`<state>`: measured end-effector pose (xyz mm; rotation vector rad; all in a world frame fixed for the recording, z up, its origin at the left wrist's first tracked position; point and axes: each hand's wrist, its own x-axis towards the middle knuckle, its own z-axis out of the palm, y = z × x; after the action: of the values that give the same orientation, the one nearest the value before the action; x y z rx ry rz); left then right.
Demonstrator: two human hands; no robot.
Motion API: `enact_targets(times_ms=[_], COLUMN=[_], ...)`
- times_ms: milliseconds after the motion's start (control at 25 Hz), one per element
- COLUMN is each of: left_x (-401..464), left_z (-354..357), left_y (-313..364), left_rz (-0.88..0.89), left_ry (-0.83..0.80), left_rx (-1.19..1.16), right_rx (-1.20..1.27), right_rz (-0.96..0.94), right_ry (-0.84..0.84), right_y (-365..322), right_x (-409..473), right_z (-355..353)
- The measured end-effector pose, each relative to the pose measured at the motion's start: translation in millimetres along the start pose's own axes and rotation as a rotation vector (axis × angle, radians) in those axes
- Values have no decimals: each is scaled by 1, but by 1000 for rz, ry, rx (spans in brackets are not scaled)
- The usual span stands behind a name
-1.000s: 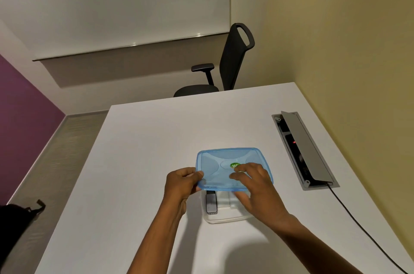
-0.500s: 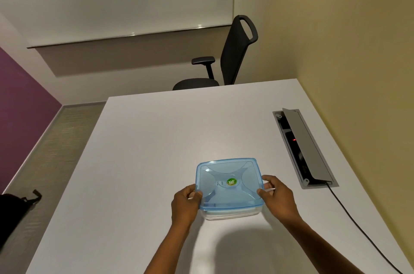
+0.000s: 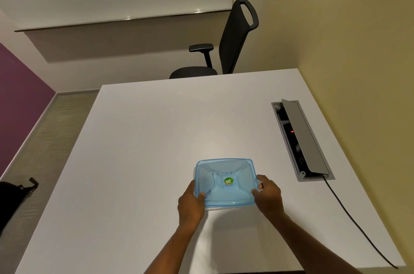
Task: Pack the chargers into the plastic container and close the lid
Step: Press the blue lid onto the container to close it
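Observation:
A clear plastic container (image 3: 220, 208) sits on the white table (image 3: 145, 150), covered by a translucent blue lid (image 3: 225, 182) with a green round sticker in its middle. My left hand (image 3: 190, 203) grips the lid's near left corner, thumb on top. My right hand (image 3: 267, 195) grips the near right corner and side, thumb pressing the rim. The lid lies flat over the container. The chargers are hidden under the lid.
An open grey cable box (image 3: 301, 139) with a red light is set into the table at the right, and a black cable (image 3: 358, 224) runs from it to the near edge. A black office chair (image 3: 226, 45) stands beyond the far edge. A black bag (image 3: 13, 200) lies on the floor at left.
The lid, held above the open container a second ago, has come down onto it. Both hands shifted from the lid's top to its near corners.

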<state>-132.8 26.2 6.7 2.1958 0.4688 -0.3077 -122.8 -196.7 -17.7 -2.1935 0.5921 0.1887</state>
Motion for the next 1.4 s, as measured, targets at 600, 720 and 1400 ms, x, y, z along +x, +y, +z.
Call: enact_targets(times_ms=[600,720,1400], left_x=[12,11,29], left_z=[10,10,4], left_y=[-14,-10,-10], left_rz=[-42,-42,-21], left_ry=[-25,2,-6], left_rx=[201,241,146], right_rx=[-116,-165,-194], right_rz=[-50,-86,9], right_ry=[10,47,-80], right_y=[-7,-6,-2], right_x=[6,8,32], right_z=[4,5,-1])
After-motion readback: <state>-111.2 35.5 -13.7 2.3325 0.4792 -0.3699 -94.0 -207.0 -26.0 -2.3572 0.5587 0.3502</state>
